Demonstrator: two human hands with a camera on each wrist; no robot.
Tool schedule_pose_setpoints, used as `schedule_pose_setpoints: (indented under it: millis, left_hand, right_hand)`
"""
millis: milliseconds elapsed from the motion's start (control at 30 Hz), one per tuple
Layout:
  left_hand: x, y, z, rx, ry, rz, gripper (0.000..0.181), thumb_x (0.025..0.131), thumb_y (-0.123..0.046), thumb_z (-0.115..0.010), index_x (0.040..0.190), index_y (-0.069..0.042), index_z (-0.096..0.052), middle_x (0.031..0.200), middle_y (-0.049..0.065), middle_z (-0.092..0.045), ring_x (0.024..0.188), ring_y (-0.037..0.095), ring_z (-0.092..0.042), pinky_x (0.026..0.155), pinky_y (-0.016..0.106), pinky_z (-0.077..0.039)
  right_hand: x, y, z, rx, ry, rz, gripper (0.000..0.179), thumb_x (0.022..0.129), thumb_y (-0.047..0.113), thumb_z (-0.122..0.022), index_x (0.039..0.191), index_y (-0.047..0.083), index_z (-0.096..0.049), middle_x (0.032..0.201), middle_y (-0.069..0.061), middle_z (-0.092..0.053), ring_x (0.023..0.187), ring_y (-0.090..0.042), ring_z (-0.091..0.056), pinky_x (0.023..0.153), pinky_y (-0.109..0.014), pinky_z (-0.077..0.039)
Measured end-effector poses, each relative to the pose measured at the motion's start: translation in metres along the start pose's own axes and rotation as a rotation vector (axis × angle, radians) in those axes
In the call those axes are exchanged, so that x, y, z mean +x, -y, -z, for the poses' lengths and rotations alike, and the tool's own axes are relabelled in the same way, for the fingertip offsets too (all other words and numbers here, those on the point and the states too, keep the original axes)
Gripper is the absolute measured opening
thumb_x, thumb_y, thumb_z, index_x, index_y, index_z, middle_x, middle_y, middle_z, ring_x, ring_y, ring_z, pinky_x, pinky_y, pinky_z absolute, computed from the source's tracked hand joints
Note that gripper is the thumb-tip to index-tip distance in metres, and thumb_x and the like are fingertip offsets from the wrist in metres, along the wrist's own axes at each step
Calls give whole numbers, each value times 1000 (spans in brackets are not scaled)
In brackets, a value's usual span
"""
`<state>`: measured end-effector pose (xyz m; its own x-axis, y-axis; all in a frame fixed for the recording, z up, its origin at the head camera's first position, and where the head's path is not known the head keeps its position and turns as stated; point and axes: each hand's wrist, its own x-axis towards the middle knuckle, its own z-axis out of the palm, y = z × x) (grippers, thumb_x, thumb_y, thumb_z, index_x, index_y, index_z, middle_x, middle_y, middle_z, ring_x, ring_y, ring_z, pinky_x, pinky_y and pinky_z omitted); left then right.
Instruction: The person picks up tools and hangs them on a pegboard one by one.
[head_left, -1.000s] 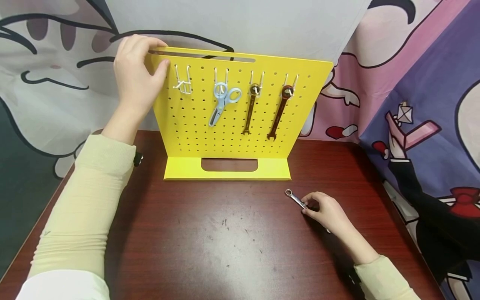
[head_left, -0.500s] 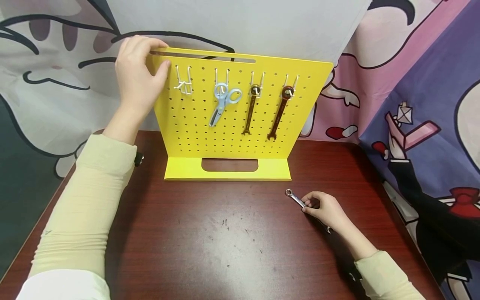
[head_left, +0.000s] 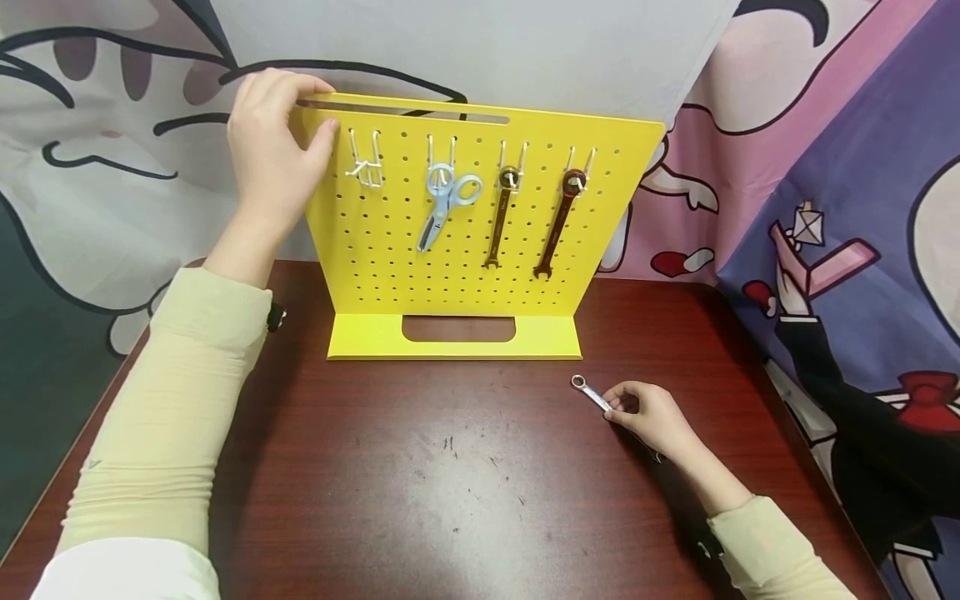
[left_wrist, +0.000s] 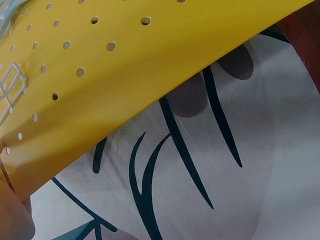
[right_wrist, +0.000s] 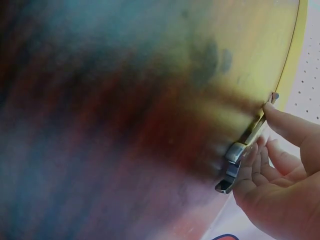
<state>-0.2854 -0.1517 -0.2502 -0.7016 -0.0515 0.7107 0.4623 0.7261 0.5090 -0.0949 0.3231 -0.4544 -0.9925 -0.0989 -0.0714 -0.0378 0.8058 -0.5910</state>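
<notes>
At the top left corner of a yellow pegboard (head_left: 457, 287) my left hand (head_left: 273, 154) holds on, thumb on the front face and fingers over the edge. My right hand (head_left: 654, 417) pinches a small silver wrench (head_left: 591, 393) between thumb and fingers, low at the table's right side. Its ring end points toward the board; the palm hides its middle. In the right wrist view, the wrench's open end (right_wrist: 227, 181) shows beyond the fingers. From white hooks hang light blue scissors (head_left: 442, 196), a dark wrench (head_left: 500, 221) and a longer reddish-brown wrench (head_left: 558, 225).
One white hook (head_left: 366, 167) at the board's upper left bears no tool. The board's yellow foot (head_left: 367, 337) rests on a dark red wooden table (head_left: 420, 458) with scuff marks. Printed cartoon cloth (head_left: 817, 192) encloses the back and sides.
</notes>
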Motion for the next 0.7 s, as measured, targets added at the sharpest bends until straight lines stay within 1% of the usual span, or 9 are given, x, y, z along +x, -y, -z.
schedule_pose_setpoints:
  millis: [133,333,700]
  left_hand:
    - [0,0,0,2,1,0,27,101,-17,-70,126,-6,-75,129,10,-74,129,27,-58,116,29,-37]
    - [0,0,0,-4,-5,-4,27,100,-16,-70,125,-6,-75,128,11,-74,128,28,-59,115,30,-38]
    - [1,1,0,-4,-9,-8,27,100,-15,-71,125,-6,-75,128,11,-74,129,28,-59,115,31,-38]
  right_hand:
    - [0,0,0,-10,1,-15,15,84,2,-85,96,2,-76,80,-2,-71,72,-6,-61,68,-19,-49]
    - [0,-1,-1,12,24,-35,11,86,6,-84,92,4,-75,79,2,-67,71,-2,-58,70,-19,-46]
    - [2,3,-1,-69,4,-37,9,83,11,-86,84,11,-77,73,5,-70,69,-5,-59,67,-23,-45]
